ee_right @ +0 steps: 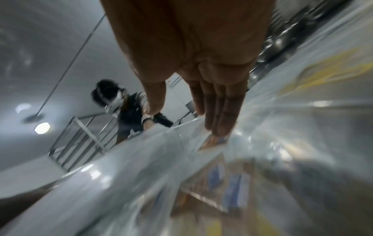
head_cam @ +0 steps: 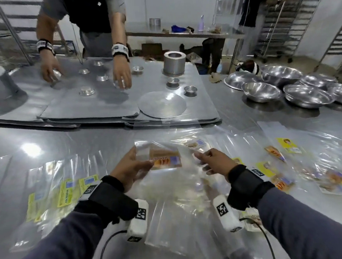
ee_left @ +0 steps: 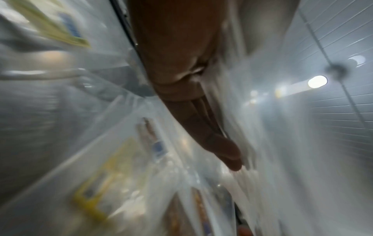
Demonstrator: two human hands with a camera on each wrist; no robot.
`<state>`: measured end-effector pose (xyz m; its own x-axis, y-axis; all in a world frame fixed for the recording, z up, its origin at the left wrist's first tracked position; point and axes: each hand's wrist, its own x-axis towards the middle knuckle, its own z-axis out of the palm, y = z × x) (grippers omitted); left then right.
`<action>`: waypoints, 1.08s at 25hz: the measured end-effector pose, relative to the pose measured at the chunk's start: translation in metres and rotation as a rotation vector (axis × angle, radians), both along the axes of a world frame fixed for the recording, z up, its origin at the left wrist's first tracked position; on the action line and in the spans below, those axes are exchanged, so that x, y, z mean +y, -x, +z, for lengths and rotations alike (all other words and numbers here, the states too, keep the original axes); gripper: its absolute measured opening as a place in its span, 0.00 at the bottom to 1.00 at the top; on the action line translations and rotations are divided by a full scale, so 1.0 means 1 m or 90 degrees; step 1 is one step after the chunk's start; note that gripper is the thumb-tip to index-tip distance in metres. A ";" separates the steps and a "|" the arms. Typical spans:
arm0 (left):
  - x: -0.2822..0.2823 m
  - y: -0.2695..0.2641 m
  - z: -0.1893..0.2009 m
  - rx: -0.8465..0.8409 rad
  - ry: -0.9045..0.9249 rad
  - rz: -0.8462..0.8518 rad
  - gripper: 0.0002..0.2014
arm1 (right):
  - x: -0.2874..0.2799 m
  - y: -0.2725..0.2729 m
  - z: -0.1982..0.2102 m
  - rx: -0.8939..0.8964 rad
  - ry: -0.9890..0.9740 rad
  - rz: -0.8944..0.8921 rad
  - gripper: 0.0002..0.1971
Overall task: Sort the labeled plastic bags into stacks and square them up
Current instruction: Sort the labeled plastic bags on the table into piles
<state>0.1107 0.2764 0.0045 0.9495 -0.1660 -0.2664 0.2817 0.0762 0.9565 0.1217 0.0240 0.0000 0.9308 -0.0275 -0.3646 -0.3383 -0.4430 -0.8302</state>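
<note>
On a steel desk (head_cam: 65, 136) strewn with clear labelled bags (head_cam: 66, 194), an orange-labelled bag (head_cam: 165, 160) sits at centre between the left hand (head_cam: 128, 169) and right hand (head_cam: 216, 162), both spread, straight fingers touching its opposite sides.

Mid-bench, near the front edge, a labelled bag (head_cam: 164, 158) sits up between the left hand (head_cam: 128, 170) and right hand (head_cam: 215, 162), over a loose heap of bags (head_cam: 171, 210). More bags fan out towards the bench's (head_cam: 35, 143) left edge (head_cam: 67, 193) and right edge (head_cam: 289, 161). Behind them lie stacked flat sheets (head_cam: 103, 105), and on those small tins (head_cam: 86, 91), a round disc (head_cam: 162, 104) and a cylinder mould (head_cam: 174, 62). Bowls (head_cam: 305, 93) crowd the far right corner, and a second person (head_cam: 89, 17) stands at the far edge.
</note>
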 end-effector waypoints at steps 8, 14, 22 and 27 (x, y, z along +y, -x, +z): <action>-0.104 -0.029 0.085 -0.150 0.002 -0.181 0.25 | -0.085 0.011 0.065 -0.092 -0.396 -0.084 0.07; -0.259 -0.022 0.117 -0.186 0.016 -0.335 0.44 | -0.231 0.048 0.089 -0.219 -0.426 -0.159 0.13; -0.564 -0.013 0.095 -0.091 -0.083 -0.442 0.15 | -0.492 0.128 0.084 -0.218 -0.272 -0.369 0.10; -0.712 0.001 0.097 -0.177 -0.111 -0.507 0.20 | -0.617 0.163 0.082 -0.241 -0.070 -0.496 0.17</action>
<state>0.1101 -0.4357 0.1011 0.6020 -0.7887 -0.1248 -0.0579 -0.1990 0.9783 -0.0408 -0.5927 0.0823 0.7206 -0.6895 -0.0729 -0.2051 -0.1116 -0.9724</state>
